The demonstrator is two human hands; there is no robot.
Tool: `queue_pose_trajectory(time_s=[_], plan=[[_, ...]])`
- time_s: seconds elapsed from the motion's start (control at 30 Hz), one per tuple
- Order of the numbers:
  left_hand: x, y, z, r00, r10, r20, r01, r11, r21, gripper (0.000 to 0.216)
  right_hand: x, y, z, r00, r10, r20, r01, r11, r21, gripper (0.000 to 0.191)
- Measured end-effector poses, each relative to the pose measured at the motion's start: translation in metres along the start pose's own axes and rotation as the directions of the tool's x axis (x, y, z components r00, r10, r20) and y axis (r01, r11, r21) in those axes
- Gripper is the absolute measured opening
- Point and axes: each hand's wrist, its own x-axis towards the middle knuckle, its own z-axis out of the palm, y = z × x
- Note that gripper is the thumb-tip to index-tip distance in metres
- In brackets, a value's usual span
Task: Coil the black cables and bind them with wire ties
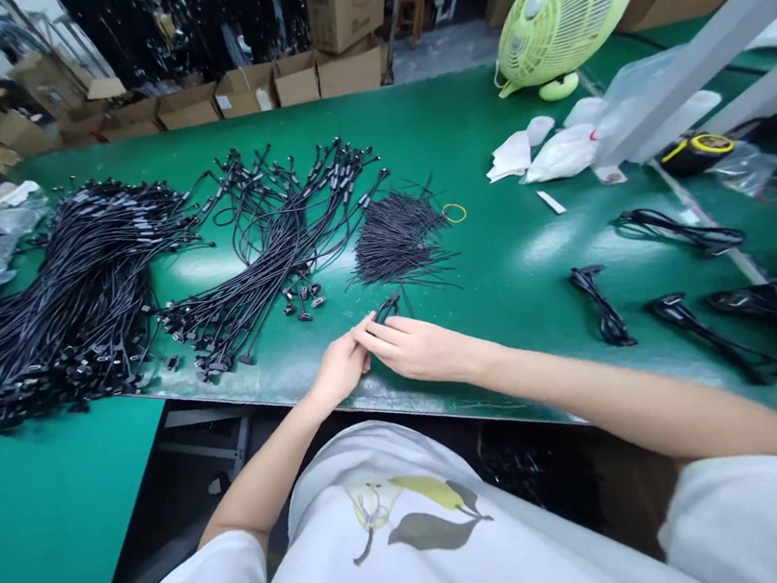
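Note:
My left hand (341, 370) and my right hand (414, 345) meet at the near edge of the green table (510, 249). Both are pinched on a small coiled black cable (386, 309) that sticks out beyond the fingertips. Just past the hands lies a pile of thin black ties (400, 234). To the left spreads a fan of black cables with connectors (277, 239), and further left a large heap of black cables (73, 299).
Bundled black cables (600, 305) lie on the right, with more (683, 230) beyond. A yellow rubber band (453, 213), white plastic bags (555, 151), a tape measure (699, 151) and a green fan (567, 9) sit at the back right. Cardboard boxes (246, 88) line the far edge.

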Motion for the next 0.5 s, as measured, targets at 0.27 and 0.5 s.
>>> queue_pose_trajectory(time_s=[0.27,0.5], plan=[[-0.006,-0.003,0.003,0.967,-0.113,0.229,0.205,0.878,-0.433,0.046,-0.001,-0.002,-0.009,0.982,-0.155,0.107,0.156,0.988,-0.002,0.025],[-0.008,-0.006,0.007,0.931,-0.137,0.337,0.296,0.826,-0.481,0.036,-0.002,-0.015,-0.020,0.977,-0.120,0.174,0.119,0.993,0.018,0.025]])
